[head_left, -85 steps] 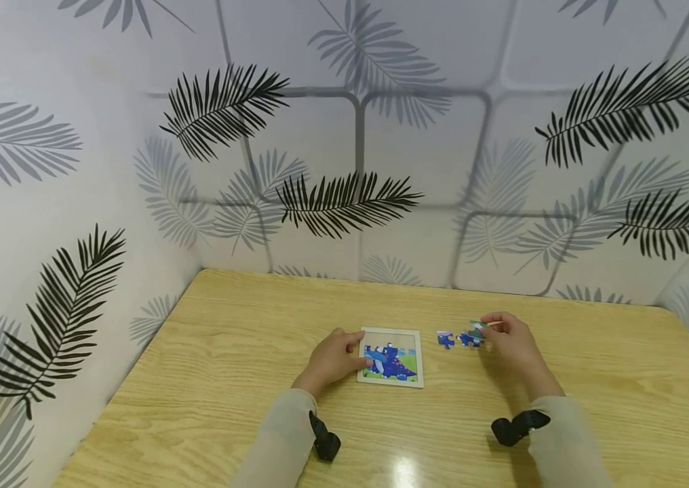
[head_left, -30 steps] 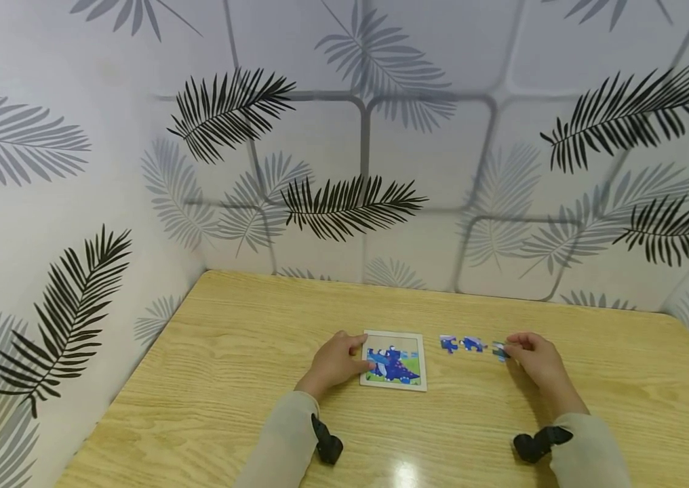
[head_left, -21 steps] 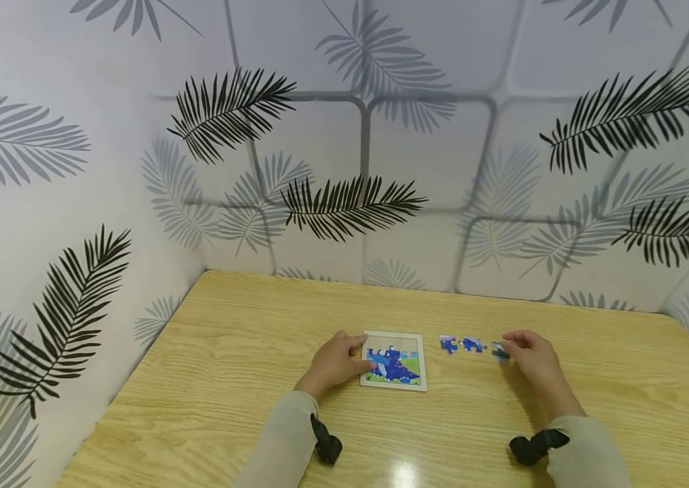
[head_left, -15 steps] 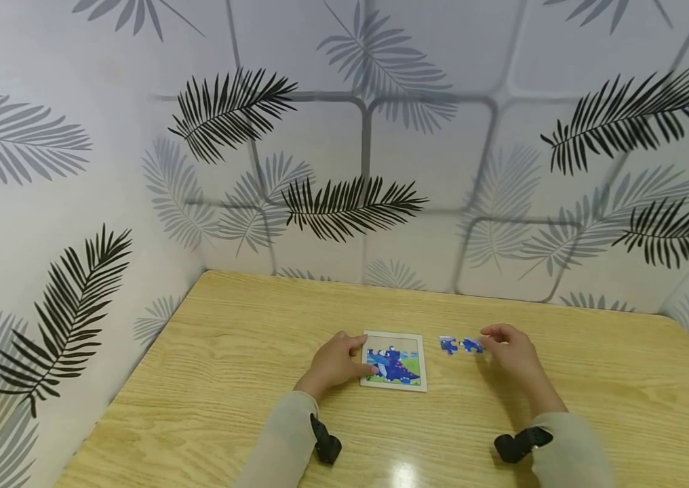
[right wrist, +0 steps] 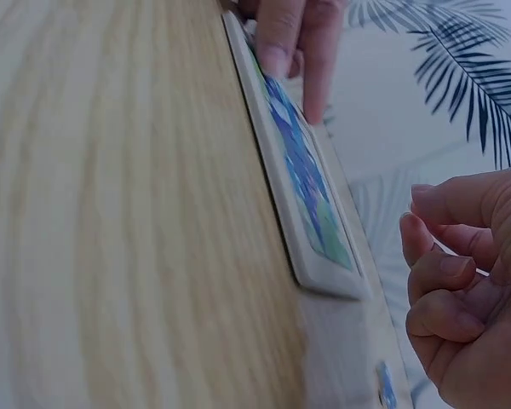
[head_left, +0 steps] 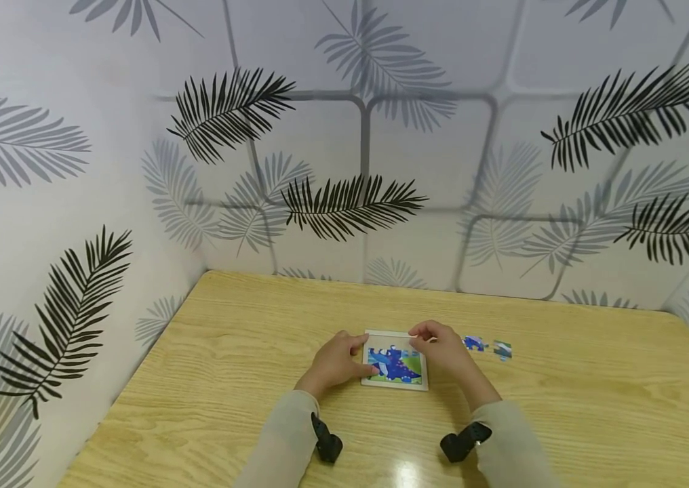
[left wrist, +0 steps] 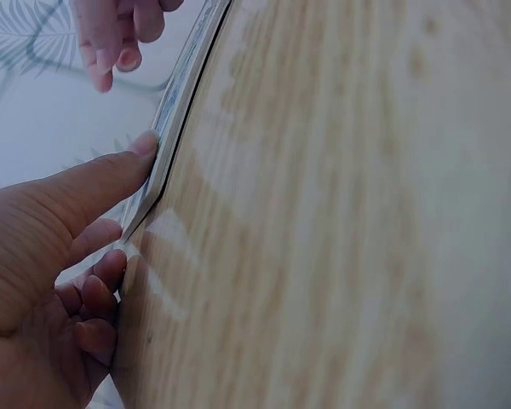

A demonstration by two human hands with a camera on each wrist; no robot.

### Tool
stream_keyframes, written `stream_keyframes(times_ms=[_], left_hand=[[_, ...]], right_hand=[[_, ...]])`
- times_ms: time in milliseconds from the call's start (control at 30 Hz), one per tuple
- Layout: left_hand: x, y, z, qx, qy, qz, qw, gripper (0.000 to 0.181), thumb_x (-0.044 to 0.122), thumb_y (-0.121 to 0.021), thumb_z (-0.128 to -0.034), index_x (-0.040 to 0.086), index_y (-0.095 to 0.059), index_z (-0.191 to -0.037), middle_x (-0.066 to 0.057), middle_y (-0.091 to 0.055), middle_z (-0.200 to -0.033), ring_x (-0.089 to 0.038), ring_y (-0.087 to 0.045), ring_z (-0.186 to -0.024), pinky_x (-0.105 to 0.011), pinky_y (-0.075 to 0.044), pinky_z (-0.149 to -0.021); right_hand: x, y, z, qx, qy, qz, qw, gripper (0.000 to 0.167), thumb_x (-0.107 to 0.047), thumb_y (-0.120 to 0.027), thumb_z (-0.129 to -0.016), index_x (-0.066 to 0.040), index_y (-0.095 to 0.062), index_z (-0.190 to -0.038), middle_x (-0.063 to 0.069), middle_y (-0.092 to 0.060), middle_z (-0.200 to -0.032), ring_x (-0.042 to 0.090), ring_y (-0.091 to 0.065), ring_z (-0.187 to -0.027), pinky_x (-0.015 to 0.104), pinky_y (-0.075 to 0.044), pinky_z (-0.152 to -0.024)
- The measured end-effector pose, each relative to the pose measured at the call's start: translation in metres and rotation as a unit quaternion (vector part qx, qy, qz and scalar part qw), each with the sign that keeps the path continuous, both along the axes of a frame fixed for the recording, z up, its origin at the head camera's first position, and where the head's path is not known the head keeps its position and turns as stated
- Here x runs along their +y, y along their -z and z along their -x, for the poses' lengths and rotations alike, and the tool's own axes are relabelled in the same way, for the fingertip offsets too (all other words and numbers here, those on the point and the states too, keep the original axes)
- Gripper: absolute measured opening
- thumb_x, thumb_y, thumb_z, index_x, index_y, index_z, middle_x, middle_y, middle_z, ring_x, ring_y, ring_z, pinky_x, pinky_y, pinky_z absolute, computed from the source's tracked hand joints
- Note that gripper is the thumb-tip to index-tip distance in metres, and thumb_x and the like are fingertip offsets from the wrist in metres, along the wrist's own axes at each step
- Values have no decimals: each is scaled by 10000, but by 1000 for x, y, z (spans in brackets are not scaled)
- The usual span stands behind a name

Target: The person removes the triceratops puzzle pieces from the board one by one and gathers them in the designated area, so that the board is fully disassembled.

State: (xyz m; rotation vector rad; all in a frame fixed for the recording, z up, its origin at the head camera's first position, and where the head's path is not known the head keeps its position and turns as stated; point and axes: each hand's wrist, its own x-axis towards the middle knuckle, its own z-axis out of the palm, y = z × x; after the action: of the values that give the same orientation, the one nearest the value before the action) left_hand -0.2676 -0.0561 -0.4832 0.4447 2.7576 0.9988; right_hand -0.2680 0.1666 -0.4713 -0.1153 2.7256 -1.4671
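My left hand (head_left: 335,359) rests its thumb on the square, white-framed dinosaur puzzle board (head_left: 393,388), at its left. My right hand (head_left: 445,346), apart, hovers over the board's far-right corner, fingertips drawn together; I can't tell whether they hold anything. Right of the board, on the light wooden table (head_left: 259,339), lie a blue-and-white jigsaw piece (head_left: 475,343) and a green-and-blue one (head_left: 502,349).

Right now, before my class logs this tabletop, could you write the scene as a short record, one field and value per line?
Work: puzzle frame, partly filled
Picture: blue creature
Gap: bare area along the far side
Left grip: thumb and a finger touching the frame's left side
Right grip: fingertips by the far right corner; held piece unclear
Loose pieces: nearer piece and outer piece, right of the frame
Surface: wooden table
Backdrop: leaf-patterned wall
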Motion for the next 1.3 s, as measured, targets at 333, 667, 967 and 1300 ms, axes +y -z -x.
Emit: stream_keyframes(times_ms=[333, 667, 967, 1300], left_hand=[[0, -1, 0, 99, 53, -35, 9999, 718, 341, -807, -743, 104, -529, -1361, -13, -374, -792, -145, -364, -699, -276, -275, -621], [0, 2, 0, 146, 107, 6, 9998, 721, 347, -801, -750, 106, -519, -1369, -5, -363, -776, -137, -345, -672, -264, -264, -602], [-1, 5, 2, 114, 58, -7, 9999, 727, 350, -802, -747, 126, -512, -1375, 2, -358, -769, -131, -338, -663, -265, -265, -600], [-1, 5, 3, 157, 72, -27, 9998, 726, 349, -804, -746, 123, -515, -1373, -4, -356, -769, -135, -330, -658, -266, -258, -597]], right_hand=[[-32, 6, -4, -74, -220, -85, 9997, 97, -97, -639, -897, -53, -650, -983, 30, -586, -862, 179, -519, -809, 293, -415, -685], [-40, 15, -7, -166, -411, -97, 9990, 152, -54, -650, -878, -28, -642, -1027, 15, -534, -783, 148, -482, -730, 279, -401, -673], [-43, 17, -6, -59, -528, -424, 9977, 166, -48, -684, -840, -39, -655, -1003, -6, -501, -705, 124, -448, -636, 255, -351, -588], [-44, 19, -3, -53, -444, -477, 9979, 154, -55, -707, -827, -64, -664, -974, -4, -471, -680, 132, -435, -618, 272, -339, -579]])
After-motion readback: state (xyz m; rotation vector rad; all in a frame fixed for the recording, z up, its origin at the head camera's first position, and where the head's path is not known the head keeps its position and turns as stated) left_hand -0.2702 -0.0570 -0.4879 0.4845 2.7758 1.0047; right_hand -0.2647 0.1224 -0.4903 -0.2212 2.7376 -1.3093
